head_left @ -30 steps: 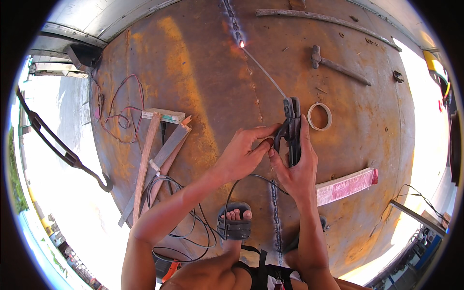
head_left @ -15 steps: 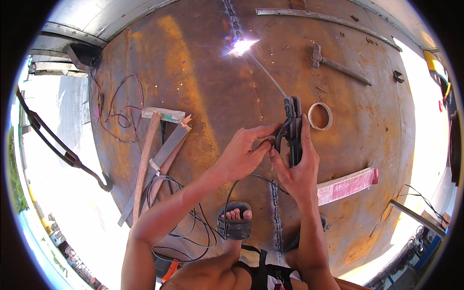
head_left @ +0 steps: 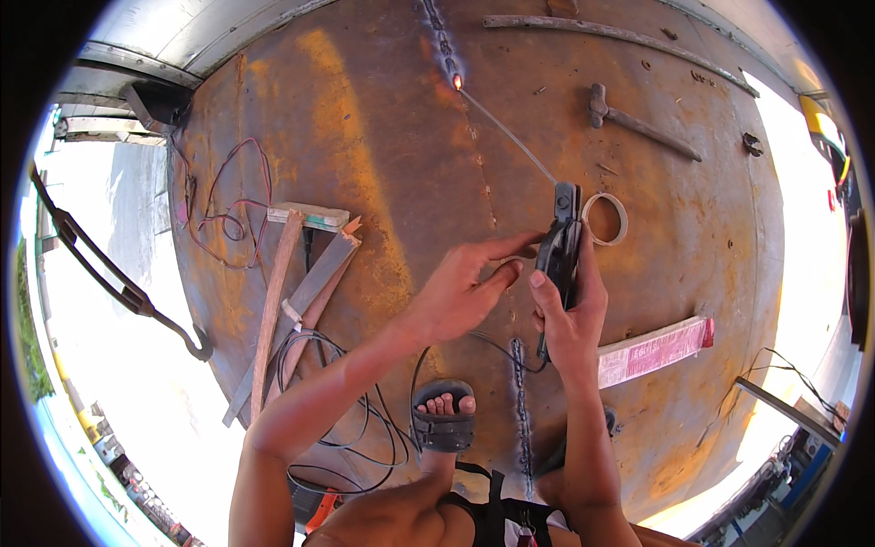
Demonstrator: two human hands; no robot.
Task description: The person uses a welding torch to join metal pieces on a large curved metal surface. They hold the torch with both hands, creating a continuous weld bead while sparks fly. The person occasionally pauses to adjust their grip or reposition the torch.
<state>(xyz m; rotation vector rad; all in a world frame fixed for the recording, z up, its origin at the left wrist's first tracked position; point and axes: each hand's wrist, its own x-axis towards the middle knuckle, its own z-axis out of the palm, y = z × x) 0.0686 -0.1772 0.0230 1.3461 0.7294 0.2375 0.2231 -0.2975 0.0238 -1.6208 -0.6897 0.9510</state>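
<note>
My right hand (head_left: 571,310) is closed round a black electrode holder (head_left: 562,232). A thin welding rod (head_left: 506,132) runs from its jaw up to a small red glowing spot on the upper weld bead (head_left: 437,32) in the rusty steel plate (head_left: 365,155). My left hand (head_left: 469,287) is beside the holder, index fingertip at its lever, thumb apart from it. A black cable (head_left: 478,342) hangs from the holder's lower end. A pale ring (head_left: 620,228) lies just right of the holder, and another weld bead (head_left: 519,401) runs below it.
Wooden strips (head_left: 278,319) and coiled cables (head_left: 374,438) lie left, beside my sandalled foot (head_left: 442,419). A hammer (head_left: 638,128) and long bar (head_left: 629,36) lie upper right, a pink-white box (head_left: 652,351) lower right. A black hooked turnbuckle (head_left: 118,283) hangs over the left edge.
The bright arc of half a second ago has shrunk to a red glow. The holder has turned and shifted slightly right in my right hand. My left thumb has come away from it.
</note>
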